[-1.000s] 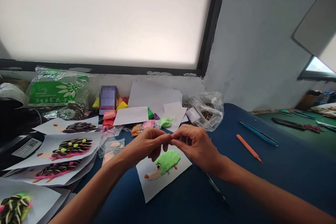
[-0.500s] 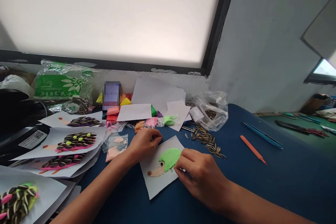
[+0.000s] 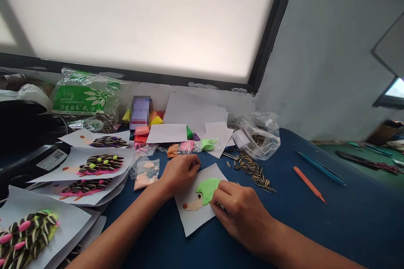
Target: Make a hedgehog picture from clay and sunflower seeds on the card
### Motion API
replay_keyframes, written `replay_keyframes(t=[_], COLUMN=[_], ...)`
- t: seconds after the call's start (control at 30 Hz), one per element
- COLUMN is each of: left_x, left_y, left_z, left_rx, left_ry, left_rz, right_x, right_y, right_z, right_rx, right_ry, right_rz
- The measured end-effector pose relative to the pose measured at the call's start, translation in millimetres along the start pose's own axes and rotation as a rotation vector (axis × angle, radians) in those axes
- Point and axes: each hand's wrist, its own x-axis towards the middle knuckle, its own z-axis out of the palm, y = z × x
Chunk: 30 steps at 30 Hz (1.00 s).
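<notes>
A white sheet of paper (image 3: 195, 228) lies tilted on the blue tabletop. On it is a hedgehog picture in modelling clay, with a light green body (image 3: 208, 189), a pale beige snout (image 3: 194, 206), a brown nose and a dark eye. My left hand (image 3: 180, 172) rests at the sheet's upper left edge, fingers curled together; what they grip, if anything, is hidden. My right hand (image 3: 236, 204) is closed in a pinch at the lower right edge of the green clay. Whatever is between its fingertips is too small to name.
Sunflower seeds (image 3: 252, 170) lie loose beside a clear plastic bag (image 3: 265, 136). Bagged clay pieces (image 3: 147, 174) and blank paper (image 3: 195, 109) are behind. Finished seed hedgehog sheets (image 3: 101, 164) are stacked left. An orange tool (image 3: 309, 185) and blue tweezers (image 3: 322, 168) lie right.
The whole view has shifted slightly, so things appear a little further right. My right fingertips remain at the green clay's lower edge; my left hand keeps its place by the sheet.
</notes>
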Motion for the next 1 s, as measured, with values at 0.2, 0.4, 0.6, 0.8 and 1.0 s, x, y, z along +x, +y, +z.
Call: replay_keyframes(t=[0.2, 0.4, 0.6, 0.8, 1.0], left_x=[0.6, 0.4, -1.6, -2.3, -2.1], left_y=[-1.1, 3.1, 9.7, 8.3, 6.5], left_z=[0.9, -6.3, -20.2, -20.7, -19.0], left_rx=[0.0, -0.018, -0.056, -0.063, -0.066], left_ry=[-0.015, -0.061, -0.228, -0.233, -0.229], left_rz=[0.0, -0.01, -0.006, 0.0, 0.001], right_x=[4.8, 6.9, 6.6, 3.4, -3.1], right_y=[-2.2, -5.8, -6.7, -8.4, -11.6], right_z=[-4.7, -8.9, -12.0, -15.6, -16.7], right_rx=[-0.025, -0.042, -0.039, -0.01, -0.029], right_ry=[-0.058, -0.125, -0.168, -0.211, -0.225], right_rz=[0.009, 0.02, 0.038, 0.052, 0.044])
